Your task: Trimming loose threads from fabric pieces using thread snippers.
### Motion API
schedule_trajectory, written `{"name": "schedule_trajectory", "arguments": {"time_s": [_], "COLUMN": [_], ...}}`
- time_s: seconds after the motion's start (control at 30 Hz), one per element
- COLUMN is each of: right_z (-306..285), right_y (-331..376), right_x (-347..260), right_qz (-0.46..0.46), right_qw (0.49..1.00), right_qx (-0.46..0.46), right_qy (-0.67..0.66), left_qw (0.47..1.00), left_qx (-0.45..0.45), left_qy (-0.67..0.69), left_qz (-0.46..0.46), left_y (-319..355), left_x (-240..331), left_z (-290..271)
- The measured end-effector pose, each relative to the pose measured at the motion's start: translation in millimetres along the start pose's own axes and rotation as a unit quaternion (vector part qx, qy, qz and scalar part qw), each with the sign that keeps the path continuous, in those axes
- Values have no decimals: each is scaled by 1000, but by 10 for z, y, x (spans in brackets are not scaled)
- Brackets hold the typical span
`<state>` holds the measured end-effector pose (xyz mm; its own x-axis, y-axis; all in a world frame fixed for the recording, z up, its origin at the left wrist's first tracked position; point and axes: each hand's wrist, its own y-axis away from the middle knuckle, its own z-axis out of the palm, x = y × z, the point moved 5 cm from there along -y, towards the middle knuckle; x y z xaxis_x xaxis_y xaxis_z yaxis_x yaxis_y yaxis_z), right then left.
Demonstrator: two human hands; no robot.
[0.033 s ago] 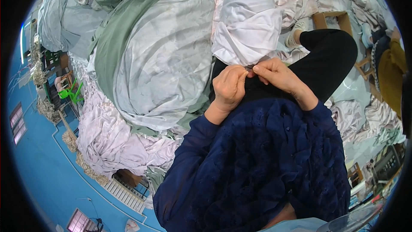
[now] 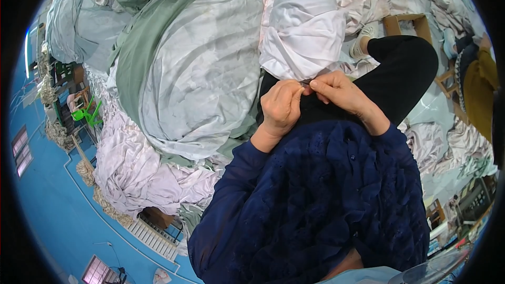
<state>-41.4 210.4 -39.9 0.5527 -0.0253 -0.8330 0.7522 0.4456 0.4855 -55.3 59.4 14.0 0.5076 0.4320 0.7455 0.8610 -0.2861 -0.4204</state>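
Above my lap, my left hand [image 2: 281,106] and my right hand [image 2: 339,93] are close together, fingertips nearly meeting. Both are closed in a pinch. A small, thin, dark thing shows between the fingertips, too small to name. Just beyond them a smooth white cloth [image 2: 305,31] lies bunched over my leg, its near edge close to my fingertips. I cannot tell whether the fingers grip that edge. My black trousers [image 2: 402,71] show to the right, with that knee bent outward.
A big heap of pale grey fabric [image 2: 202,68] with a green cloth [image 2: 134,52] rises at the left. Lilac-white fabric [image 2: 139,171] lies below it. A cardboard box [image 2: 421,25] and a person in mustard clothing [image 2: 477,87] are at the right. A bright green chair [image 2: 87,114] stands far left.
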Motion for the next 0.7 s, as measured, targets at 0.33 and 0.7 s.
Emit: {"name": "schedule_trajectory", "arguments": {"time_s": [0.33, 0.7], "right_z": [58, 75], "right_y": [-21, -50], "right_x": [-15, 6], "right_qz": [13, 10], "right_qw": [1000, 1000], "right_qx": [13, 15], "right_qy": [-22, -7], "left_qw": [1000, 1000], "left_qx": [20, 18], "left_qy": [-2, 14], "left_qz": [9, 9], "left_y": [38, 51], "left_x": [-14, -32], "left_z": [-49, -63]}}
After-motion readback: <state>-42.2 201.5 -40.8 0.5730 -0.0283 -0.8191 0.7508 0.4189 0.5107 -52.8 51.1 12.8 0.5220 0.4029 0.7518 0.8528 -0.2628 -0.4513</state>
